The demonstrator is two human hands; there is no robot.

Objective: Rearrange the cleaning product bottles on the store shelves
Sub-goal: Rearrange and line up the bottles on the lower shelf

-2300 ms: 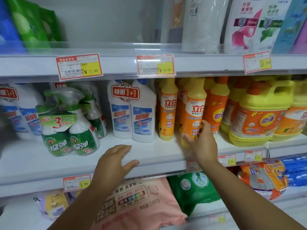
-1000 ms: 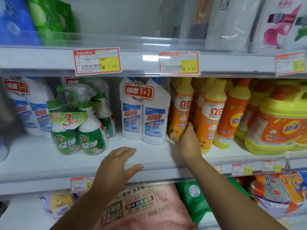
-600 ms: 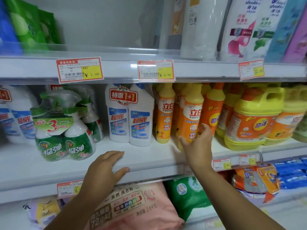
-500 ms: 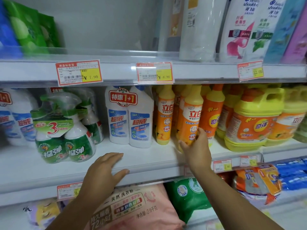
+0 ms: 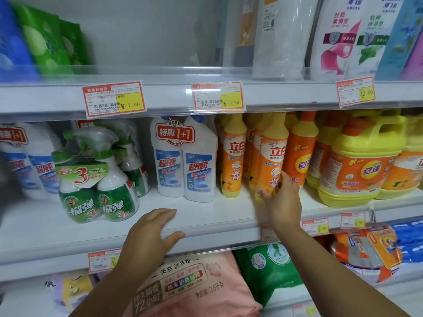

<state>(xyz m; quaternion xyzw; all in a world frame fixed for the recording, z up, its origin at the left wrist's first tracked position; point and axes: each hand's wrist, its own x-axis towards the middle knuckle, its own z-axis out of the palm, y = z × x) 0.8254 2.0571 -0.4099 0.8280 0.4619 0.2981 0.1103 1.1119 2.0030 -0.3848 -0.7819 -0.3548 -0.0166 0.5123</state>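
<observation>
On the middle shelf [image 5: 206, 218] stands a row of tall orange-and-yellow dish soap bottles. My right hand [image 5: 282, 202] grips the lower part of one of them, the front orange bottle [image 5: 272, 156], which leans slightly left. Another orange bottle [image 5: 233, 156] stands upright just to its left. A white twin pack of toilet cleaner [image 5: 185, 161] marked 1+1 is left of that. My left hand [image 5: 151, 232] rests flat on the shelf's front edge, fingers spread, holding nothing.
Green spray bottle packs [image 5: 96, 188] and more white bottles [image 5: 27, 161] fill the shelf's left. Darker orange bottles [image 5: 302, 152] and big yellow jugs [image 5: 361, 161] crowd the right. Shampoo bottles [image 5: 338, 35] stand above; pink detergent bag [image 5: 190, 287] and green bag [image 5: 267, 268] lie below.
My right hand moved from the left orange bottle to the one on its right and now grips it low down. My left hand stayed on the shelf edge.
</observation>
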